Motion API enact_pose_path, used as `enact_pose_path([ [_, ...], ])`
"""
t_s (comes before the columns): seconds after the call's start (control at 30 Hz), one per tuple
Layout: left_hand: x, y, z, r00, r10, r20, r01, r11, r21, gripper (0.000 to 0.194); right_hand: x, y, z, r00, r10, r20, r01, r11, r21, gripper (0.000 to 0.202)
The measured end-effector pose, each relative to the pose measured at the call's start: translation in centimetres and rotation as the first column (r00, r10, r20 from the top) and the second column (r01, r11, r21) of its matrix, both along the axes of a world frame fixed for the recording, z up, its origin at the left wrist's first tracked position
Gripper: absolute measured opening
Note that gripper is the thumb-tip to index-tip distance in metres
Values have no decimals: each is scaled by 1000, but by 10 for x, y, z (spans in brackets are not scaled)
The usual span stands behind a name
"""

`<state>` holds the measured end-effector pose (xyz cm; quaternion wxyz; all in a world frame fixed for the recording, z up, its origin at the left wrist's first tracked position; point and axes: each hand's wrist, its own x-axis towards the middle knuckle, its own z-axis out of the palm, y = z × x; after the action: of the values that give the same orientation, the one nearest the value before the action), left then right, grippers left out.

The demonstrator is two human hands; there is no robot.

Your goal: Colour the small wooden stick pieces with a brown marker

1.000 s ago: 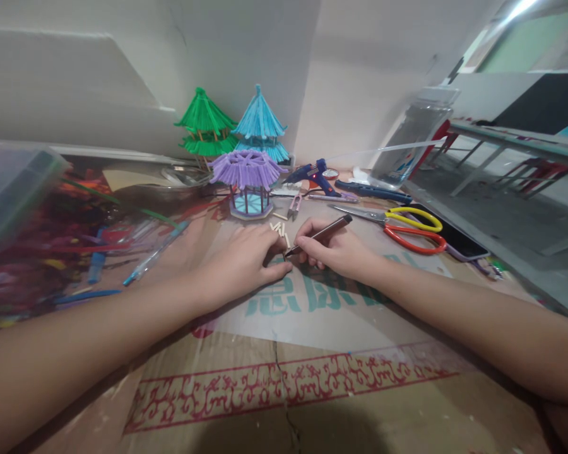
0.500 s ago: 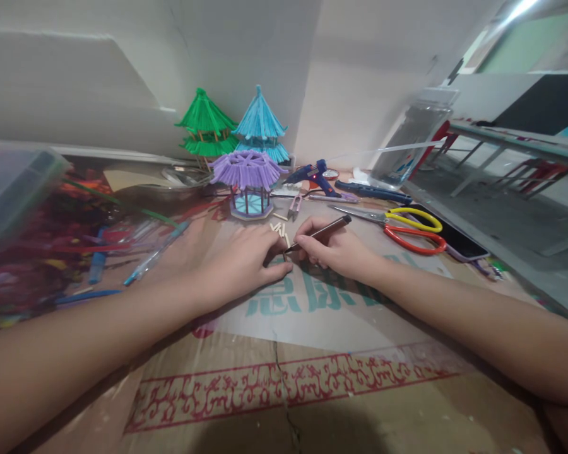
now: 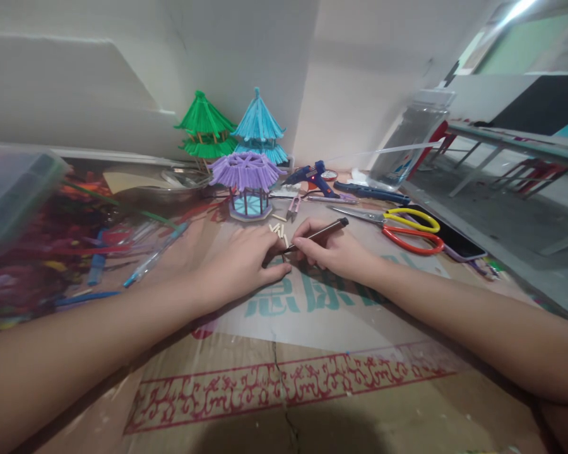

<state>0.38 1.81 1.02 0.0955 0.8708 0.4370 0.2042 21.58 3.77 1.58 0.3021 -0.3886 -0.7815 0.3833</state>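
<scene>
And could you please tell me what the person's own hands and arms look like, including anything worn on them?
The left hand and right hand are both ungloved. The forearms are bare, with no sleeve in view, and neither wrist shows a watch or bracelet. No ring shows, but some fingers are hidden.

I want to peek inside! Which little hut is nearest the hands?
The fuzzy purple hut; the pointed green hut and pointed light-blue hut stand behind it.
</scene>
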Motion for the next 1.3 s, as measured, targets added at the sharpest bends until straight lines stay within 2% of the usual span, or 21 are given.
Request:
enact_pose_path([
  [0.33,1,0,0,1000,2,2,-2,1000,-8,21,0,-2,2,1000,-15,-8,14,999,-53,15],
  [0.57,0,0,2,999,0,-41,-1,1000,-13,22,0,0,-1,1000,-4,-11,4,1000,-20,14],
  [1.0,-3,-1,9,996,2,-90,-4,1000,-21,23,0,0,2,1000,9,-2,-9,998,-62,14],
  [1.3,-3,0,11,991,9,-130,-8,1000,13,26,0,0,1,1000,22,-21,-23,999,-37,14],
])
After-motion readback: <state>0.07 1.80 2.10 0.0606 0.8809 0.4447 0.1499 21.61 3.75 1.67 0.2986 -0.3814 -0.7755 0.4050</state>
